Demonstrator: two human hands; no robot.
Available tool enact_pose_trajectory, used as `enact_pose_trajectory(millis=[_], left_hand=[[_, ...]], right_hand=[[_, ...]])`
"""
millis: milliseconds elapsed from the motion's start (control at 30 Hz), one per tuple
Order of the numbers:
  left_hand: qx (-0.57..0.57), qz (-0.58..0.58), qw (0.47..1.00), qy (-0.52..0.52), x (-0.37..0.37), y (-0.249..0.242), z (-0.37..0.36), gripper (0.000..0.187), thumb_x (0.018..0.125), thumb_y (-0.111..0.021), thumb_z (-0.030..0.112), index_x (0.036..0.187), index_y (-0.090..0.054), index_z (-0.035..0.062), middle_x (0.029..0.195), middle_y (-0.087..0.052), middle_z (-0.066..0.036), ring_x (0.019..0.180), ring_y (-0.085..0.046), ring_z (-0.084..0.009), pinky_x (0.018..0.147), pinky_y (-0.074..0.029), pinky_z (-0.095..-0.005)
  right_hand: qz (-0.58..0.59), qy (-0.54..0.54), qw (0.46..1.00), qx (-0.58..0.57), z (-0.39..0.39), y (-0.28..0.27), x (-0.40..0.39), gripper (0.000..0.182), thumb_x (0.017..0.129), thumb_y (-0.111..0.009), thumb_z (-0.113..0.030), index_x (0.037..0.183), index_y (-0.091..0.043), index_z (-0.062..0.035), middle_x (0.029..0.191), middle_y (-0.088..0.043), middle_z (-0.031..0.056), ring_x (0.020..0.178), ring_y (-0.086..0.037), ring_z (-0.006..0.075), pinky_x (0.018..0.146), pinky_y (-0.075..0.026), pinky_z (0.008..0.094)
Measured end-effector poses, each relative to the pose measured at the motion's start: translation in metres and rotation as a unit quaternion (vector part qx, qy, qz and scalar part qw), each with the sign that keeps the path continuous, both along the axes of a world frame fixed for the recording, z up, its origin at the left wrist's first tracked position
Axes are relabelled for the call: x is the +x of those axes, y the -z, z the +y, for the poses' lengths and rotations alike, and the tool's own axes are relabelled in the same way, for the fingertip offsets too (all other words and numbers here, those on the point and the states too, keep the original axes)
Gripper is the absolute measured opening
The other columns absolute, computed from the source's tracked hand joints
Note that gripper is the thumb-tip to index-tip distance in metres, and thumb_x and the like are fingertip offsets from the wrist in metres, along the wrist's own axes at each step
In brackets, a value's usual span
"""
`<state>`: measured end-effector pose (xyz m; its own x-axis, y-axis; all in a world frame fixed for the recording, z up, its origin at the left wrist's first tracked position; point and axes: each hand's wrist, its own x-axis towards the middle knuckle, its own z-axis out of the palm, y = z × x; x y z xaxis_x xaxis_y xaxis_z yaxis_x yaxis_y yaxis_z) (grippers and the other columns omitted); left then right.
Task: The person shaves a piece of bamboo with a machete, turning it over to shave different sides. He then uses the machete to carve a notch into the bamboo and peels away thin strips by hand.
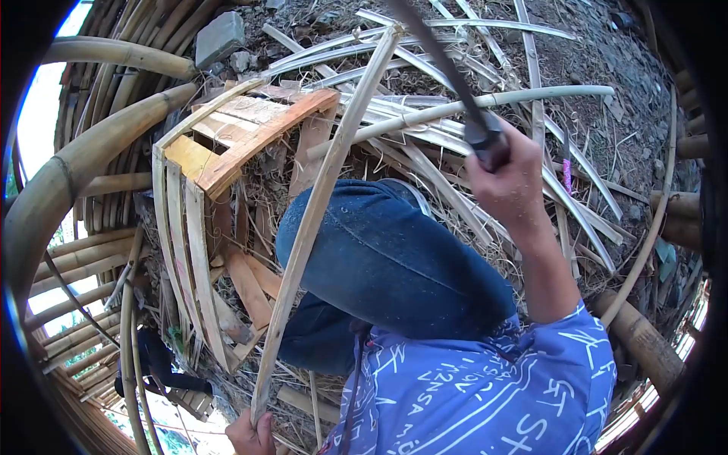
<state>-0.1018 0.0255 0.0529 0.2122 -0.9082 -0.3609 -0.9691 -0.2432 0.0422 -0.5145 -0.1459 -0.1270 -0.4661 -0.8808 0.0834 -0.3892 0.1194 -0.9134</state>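
My left hand (252,435) is closed around the lower end of a long split bamboo strip (318,201), low at the left. The strip slants up past my bent leg to the top middle. My right hand (506,168), raised to the right of my knee, grips the dark handle of a machete (443,64). Its long dark blade points up and away, apart from the strip. Behind the strip lies a thin round bamboo rod (432,114), running toward the right below the blade. Blade tip is cut off by the frame's top edge.
A slatted wooden crate (262,148) stands left of my knee. Several split bamboo strips (364,51) and shavings litter the ground ahead. Thick bamboo poles (114,140) rise at the left, beside a concrete block (220,39). Another person (155,360) shows at lower left.
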Motion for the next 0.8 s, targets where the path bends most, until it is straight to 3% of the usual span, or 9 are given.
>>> enact_pose_trajectory(millis=[67,100,167,300,600,800], left_hand=[[-0.018,-0.033,0.998,0.048,-0.001,0.002,0.000,0.025,0.087,-0.064,0.022,0.080,-0.061,-0.0020,0.058,-0.046,-0.015,0.048,-0.044,-0.0288,0.048,-0.036,-0.0386],[-0.017,-0.032,0.998,0.048,0.002,0.001,0.003,0.025,0.087,-0.064,0.022,0.080,-0.061,-0.0020,0.058,-0.046,-0.015,0.048,-0.044,-0.0288,0.048,-0.036,-0.0386],[-0.049,-0.072,0.988,0.125,0.009,0.001,0.010,0.020,0.087,-0.064,0.020,0.086,-0.064,-0.0005,0.058,-0.047,-0.017,0.048,-0.045,-0.0300,0.047,-0.037,-0.0388],[-0.077,-0.097,0.983,0.137,0.000,-0.008,0.016,0.018,0.086,-0.065,0.019,0.091,-0.065,0.0014,0.058,-0.048,-0.017,0.046,-0.045,-0.0311,0.046,-0.037,-0.0393],[-0.074,-0.102,0.984,0.128,-0.015,-0.016,0.016,0.016,0.084,-0.065,0.018,0.089,-0.065,0.0028,0.060,-0.052,-0.018,0.049,-0.051,-0.0357,0.047,-0.039,-0.0408],[-0.084,-0.095,0.982,0.137,-0.015,-0.014,0.016,0.014,0.083,-0.067,0.015,0.086,-0.064,0.0015,0.061,-0.052,-0.018,0.048,-0.049,-0.0346,0.045,-0.037,-0.0402]], right_hand=[[0.112,-0.057,0.991,-0.046,-0.009,-0.009,0.004,0.008,0.070,-0.060,-0.004,0.077,-0.057,-0.0037,0.056,-0.056,0.0120,0.051,-0.059,0.0270,0.048,-0.043,0.0381],[0.112,-0.058,0.991,-0.044,-0.012,-0.007,0.003,0.008,0.070,-0.060,-0.004,0.077,-0.057,-0.0037,0.056,-0.056,0.0120,0.051,-0.059,0.0270,0.048,-0.043,0.0381],[0.245,-0.075,0.967,0.000,-0.025,0.004,0.002,0.009,0.070,-0.061,-0.010,0.078,-0.058,-0.0060,0.063,-0.060,0.0191,0.062,-0.062,0.0372,0.055,-0.049,0.0445],[0.290,-0.097,0.951,0.055,-0.044,0.018,-0.004,0.012,0.067,-0.062,-0.013,0.076,-0.059,-0.0062,0.063,-0.061,0.0175,0.065,-0.063,0.0382,0.059,-0.051,0.0458],[0.314,-0.073,0.945,0.060,-0.064,0.037,-0.014,0.013,0.066,-0.065,-0.015,0.076,-0.062,-0.0062,0.071,-0.065,0.0182,0.071,-0.065,0.0372,0.066,-0.053,0.0462],[0.318,-0.047,0.946,0.032,-0.069,0.045,-0.023,0.004,0.072,-0.060,-0.011,0.073,-0.059,-0.0071,0.069,-0.062,0.0182,0.070,-0.061,0.0404,0.061,-0.048,0.0471]])
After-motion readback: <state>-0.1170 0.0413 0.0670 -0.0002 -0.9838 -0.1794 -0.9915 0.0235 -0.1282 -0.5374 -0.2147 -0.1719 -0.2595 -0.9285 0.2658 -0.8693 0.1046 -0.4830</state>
